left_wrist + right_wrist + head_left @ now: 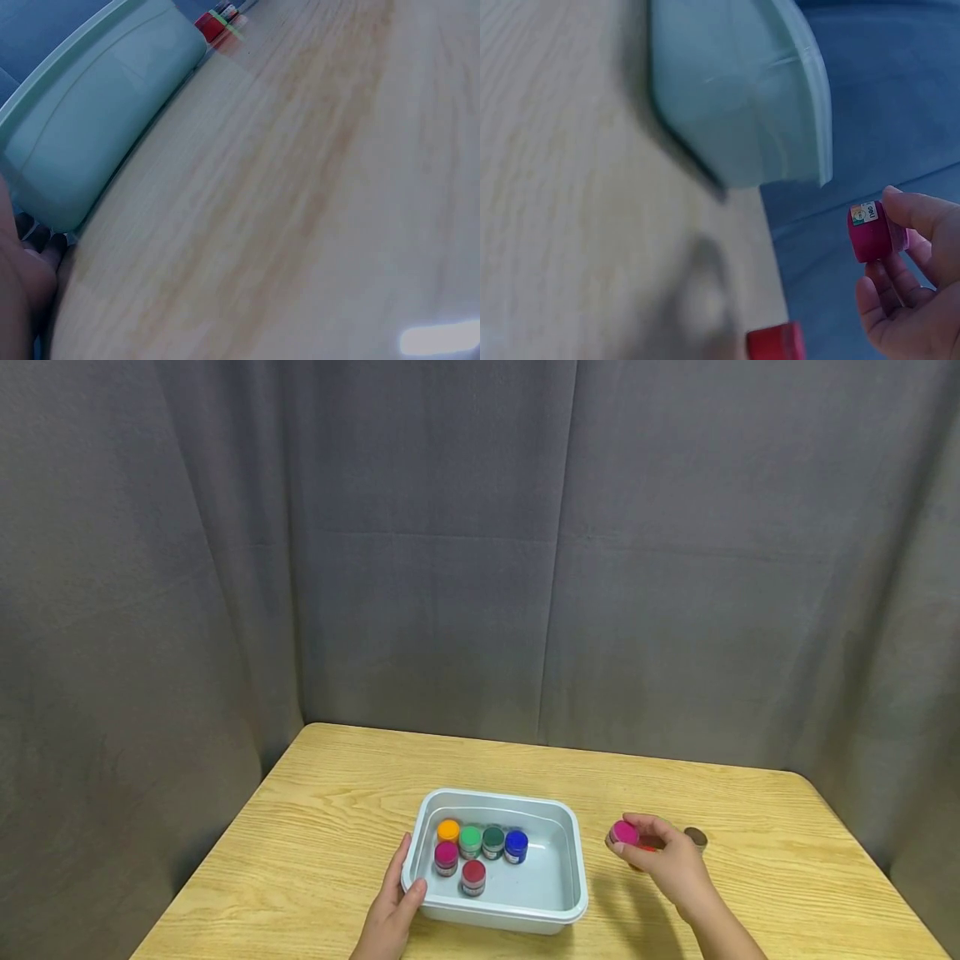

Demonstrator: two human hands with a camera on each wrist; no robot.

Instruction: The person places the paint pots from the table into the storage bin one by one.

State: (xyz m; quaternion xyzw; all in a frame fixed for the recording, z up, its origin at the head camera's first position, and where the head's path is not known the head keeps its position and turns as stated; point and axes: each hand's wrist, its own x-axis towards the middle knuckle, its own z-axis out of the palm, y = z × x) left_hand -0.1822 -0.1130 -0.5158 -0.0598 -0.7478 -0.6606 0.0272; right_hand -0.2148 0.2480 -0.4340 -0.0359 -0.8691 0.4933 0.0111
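Observation:
A pink-lidded paint jar (624, 833) is pinched between the thumb and fingers of my right hand (672, 862), to the right of a pale blue plastic tub (573, 860). In the right wrist view this jar (871, 234) shows a small label and is held up off the table. My left hand (392, 906) grips the tub at its near left corner, thumb by the rim and fingers along the side. Inside the tub stand several jars, among them an orange one (447, 830), a blue one (516, 846) and a dark red one (473, 877).
Beneath my right hand a red jar (648, 849) is partly hidden; it shows more fully as a red jar (775, 343) in the right wrist view. A dark brown-lidded jar (696, 837) stands just beyond. Grey curtains (450, 568) surround the wooden table (337, 793).

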